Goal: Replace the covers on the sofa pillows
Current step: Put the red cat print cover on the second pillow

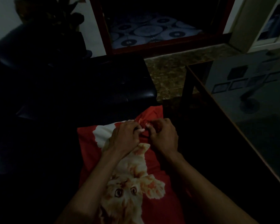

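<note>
Dim room, seen from the head camera. A red pillow cover with a ginger cat print (129,180) lies lengthwise at 6 o'clock. Its far edge is bunched at centre frame, where the left hand (124,136) and right hand (162,135) meet, each with fingers curled, pinching the red fabric. A black leather sofa seat (120,81) sits at 11 o'clock; a glass-topped table (255,101) at 3 o'clock; a circle-patterned rug (152,31) at 12 o'clock.

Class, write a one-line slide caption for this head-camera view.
Both hands, left hand and right hand, pinch the far edge of a red cat-print pillow cover.
</note>
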Available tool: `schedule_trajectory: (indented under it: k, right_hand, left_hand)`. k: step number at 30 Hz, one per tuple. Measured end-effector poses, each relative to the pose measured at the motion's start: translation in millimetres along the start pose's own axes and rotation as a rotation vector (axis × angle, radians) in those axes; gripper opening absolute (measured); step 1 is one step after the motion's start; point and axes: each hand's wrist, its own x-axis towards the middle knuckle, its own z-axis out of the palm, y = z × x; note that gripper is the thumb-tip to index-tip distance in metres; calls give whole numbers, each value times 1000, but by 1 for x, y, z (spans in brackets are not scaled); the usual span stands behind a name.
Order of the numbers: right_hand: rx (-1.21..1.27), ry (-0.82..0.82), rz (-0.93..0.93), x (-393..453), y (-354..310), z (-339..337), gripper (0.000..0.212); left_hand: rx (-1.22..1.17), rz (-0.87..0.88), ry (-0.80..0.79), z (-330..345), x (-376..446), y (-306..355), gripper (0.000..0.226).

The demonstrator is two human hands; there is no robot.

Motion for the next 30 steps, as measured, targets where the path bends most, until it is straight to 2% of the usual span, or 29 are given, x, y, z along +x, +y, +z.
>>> schedule_trajectory:
  k: [3, 7, 9, 11, 18, 21, 25, 28, 30]
  right_hand:
    - [-32, 29, -13, 0, -3, -2, 15]
    - [-138, 22, -42, 3, 0, -3, 18]
    - [-190, 26, -94, -2, 5, -3, 17]
    - [-217, 7, -161, -9, 9, -1, 13]
    - [-81, -33, -139, -8, 13, 3, 12]
    - [-6, -72, -115, -10, 14, 8, 12]
    - [94, -68, -38, -9, 11, 16, 26]
    - [164, -17, 70, 6, 4, 18, 41]
    - [212, -42, 161, 17, -2, 19, 56]
  left_hand:
    - [38, 1, -39, -3, 4, 1, 12]
    - [47, -31, 8, 4, 23, -1, 13]
    - [18, -30, 1, 7, 34, -4, 25]
    - [46, -39, -11, 11, 42, -5, 23]
    - [156, -115, 40, -4, 48, -21, 9]
    - [164, -250, 3, -6, 44, -40, 7]
    - [11, -409, -16, 3, 31, -53, 10]
    - [-57, -417, -26, 7, 19, -50, 14]
    - [-93, -382, -20, 9, 9, -46, 14]
